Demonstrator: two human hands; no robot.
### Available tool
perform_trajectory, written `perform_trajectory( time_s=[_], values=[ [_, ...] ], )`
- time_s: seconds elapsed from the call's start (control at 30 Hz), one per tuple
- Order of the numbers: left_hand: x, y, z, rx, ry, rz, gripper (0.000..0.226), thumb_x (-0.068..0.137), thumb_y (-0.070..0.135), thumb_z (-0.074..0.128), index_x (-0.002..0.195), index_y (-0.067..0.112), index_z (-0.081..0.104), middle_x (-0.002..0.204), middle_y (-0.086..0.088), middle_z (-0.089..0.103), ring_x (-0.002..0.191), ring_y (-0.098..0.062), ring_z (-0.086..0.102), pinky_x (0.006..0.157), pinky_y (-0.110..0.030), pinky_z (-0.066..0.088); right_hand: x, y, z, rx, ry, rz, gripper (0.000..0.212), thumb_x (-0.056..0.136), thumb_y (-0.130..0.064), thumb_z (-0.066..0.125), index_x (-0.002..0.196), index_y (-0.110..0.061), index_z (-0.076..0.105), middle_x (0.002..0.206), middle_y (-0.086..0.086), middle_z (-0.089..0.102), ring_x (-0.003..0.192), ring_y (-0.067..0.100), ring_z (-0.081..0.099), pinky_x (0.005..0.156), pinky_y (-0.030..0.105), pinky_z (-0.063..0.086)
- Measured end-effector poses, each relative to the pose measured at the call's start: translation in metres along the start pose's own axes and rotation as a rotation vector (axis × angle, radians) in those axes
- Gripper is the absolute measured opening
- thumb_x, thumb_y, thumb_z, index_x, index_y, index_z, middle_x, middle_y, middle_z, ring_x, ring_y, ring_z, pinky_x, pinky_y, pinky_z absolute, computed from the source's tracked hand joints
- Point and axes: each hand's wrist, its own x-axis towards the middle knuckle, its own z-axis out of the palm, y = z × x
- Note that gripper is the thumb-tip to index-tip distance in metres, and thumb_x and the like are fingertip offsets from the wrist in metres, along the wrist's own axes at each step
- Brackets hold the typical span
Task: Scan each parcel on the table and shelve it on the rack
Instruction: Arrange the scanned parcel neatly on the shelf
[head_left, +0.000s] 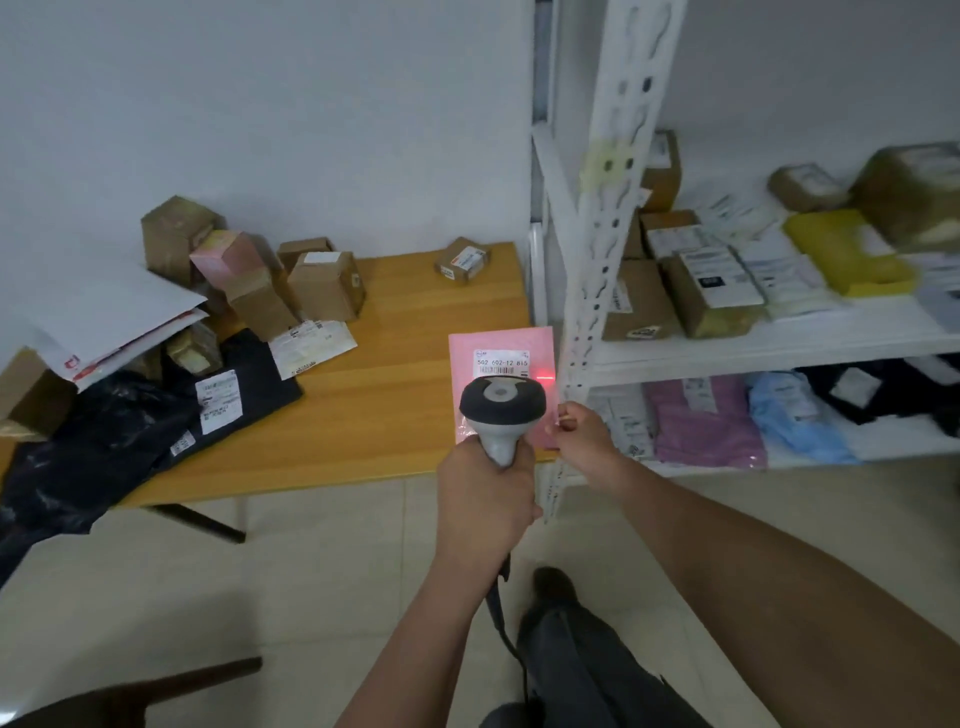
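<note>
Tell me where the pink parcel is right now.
In the head view, the pink parcel is pinched by the right hand over the table's right end, just beyond the barcode scanner.

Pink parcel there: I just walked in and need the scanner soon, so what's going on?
A person is scanning the pink parcel. The left hand grips the scanner, aimed at the label, with a red light showing beside the barcode. The right hand pinches the parcel's lower right edge, holding it up over the table corner, next to the rack. More parcels lie on the table.
</note>
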Motion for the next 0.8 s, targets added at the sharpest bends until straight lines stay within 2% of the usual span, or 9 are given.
perform_trajectory(
  time_s=[0.17,0.27,0.33,0.4,0.47,0.57,0.63,0.7,0.8],
  values=[
    [-0.027,0.017,0.044,-0.049,-0.109,0.086,0.027,0.096,0.016,0.058,0.071,0.006,0.059,0.062,-0.024,0.062,0.053,-0.027,0.069,0.053,-0.037,0.060,-0.025,0.027,-0.071,0.025,0.048,0.027,0.011,0.091,-0.006,0.061,0.098,-0.014,0.059,0.095,0.012,0.069,0.079,0.022,0.067,0.071,0.035,0.053],
    [-0.034,0.032,0.072,-0.056,-0.166,0.193,0.025,0.095,0.021,0.060,0.078,0.003,0.062,0.058,-0.018,0.065,0.050,-0.024,0.068,0.059,-0.047,0.060,-0.037,0.037,-0.115,0.035,0.145,0.044,0.019,0.091,-0.003,0.058,0.110,-0.006,0.059,0.088,0.008,0.065,0.071,0.016,0.062,0.063,0.024,0.052],
    [-0.039,0.046,0.092,-0.085,-0.189,0.239,0.028,0.095,0.022,0.060,0.080,-0.001,0.064,0.058,-0.015,0.066,0.049,-0.022,0.067,0.058,-0.045,0.060,-0.046,0.040,-0.146,0.084,0.204,0.053,0.017,0.091,0.002,0.056,0.106,-0.007,0.057,0.079,0.002,0.059,0.065,0.012,0.055,0.051,0.013,0.045],
    [-0.044,0.061,0.113,-0.097,-0.197,0.292,0.031,0.096,0.024,0.060,0.078,-0.002,0.066,0.056,-0.011,0.067,0.048,-0.019,0.067,0.056,-0.039,0.060,-0.052,0.045,-0.179,0.160,0.280,0.067,0.018,0.092,0.006,0.053,0.101,-0.009,0.054,0.076,0.002,0.056,0.061,0.009,0.052,0.044,0.009,0.041],
    [-0.048,0.074,0.136,-0.118,-0.199,0.334,0.033,0.096,0.023,0.060,0.074,-0.001,0.066,0.055,-0.010,0.067,0.048,-0.019,0.066,0.054,-0.034,0.059,-0.050,0.055,-0.215,0.190,0.383,0.089,0.019,0.092,0.006,0.052,0.097,-0.011,0.053,0.081,0.007,0.060,0.063,0.011,0.055,0.049,0.014,0.045],
    [-0.048,0.092,0.175,-0.176,-0.220,0.349,0.034,0.094,0.020,0.061,0.070,-0.004,0.068,0.053,-0.009,0.067,0.047,-0.018,0.065,0.051,-0.026,0.056,-0.040,0.075,-0.271,0.239,0.513,0.127,0.019,0.087,0.006,0.052,0.083,-0.013,0.055,0.085,0.017,0.063,0.066,0.022,0.057,0.065,0.037,0.052],
    [-0.046,0.104,0.206,-0.183,-0.242,0.353,0.035,0.094,0.017,0.062,0.068,-0.006,0.068,0.053,-0.008,0.067,0.046,-0.015,0.064,0.050,-0.020,0.053,-0.030,0.087,-0.311,0.279,0.590,0.154,0.017,0.086,0.004,0.055,0.086,-0.013,0.056,0.085,0.017,0.063,0.066,0.024,0.058,0.065,0.039,0.053],
    [-0.042,0.115,0.241,-0.203,-0.245,0.344,0.032,0.093,0.013,0.063,0.068,-0.007,0.067,0.053,-0.010,0.067,0.046,-0.015,0.065,0.049,-0.022,0.054,-0.017,0.096,-0.349,0.276,0.662,0.158,0.017,0.084,0.003,0.056,0.083,-0.013,0.056,0.084,0.014,0.063,0.072,0.028,0.058,0.068,0.040,0.051],
    [-0.031,0.130,0.298,-0.198,-0.222,0.334,0.032,0.092,0.017,0.064,0.069,-0.005,0.066,0.056,-0.011,0.068,0.048,-0.017,0.065,0.047,-0.022,0.051,0.010,0.111,-0.405,0.260,0.698,0.171,0.012,0.086,0.002,0.052,0.090,-0.009,0.055,0.087,0.013,0.062,0.080,0.028,0.057,0.068,0.033,0.043]
  ],
)
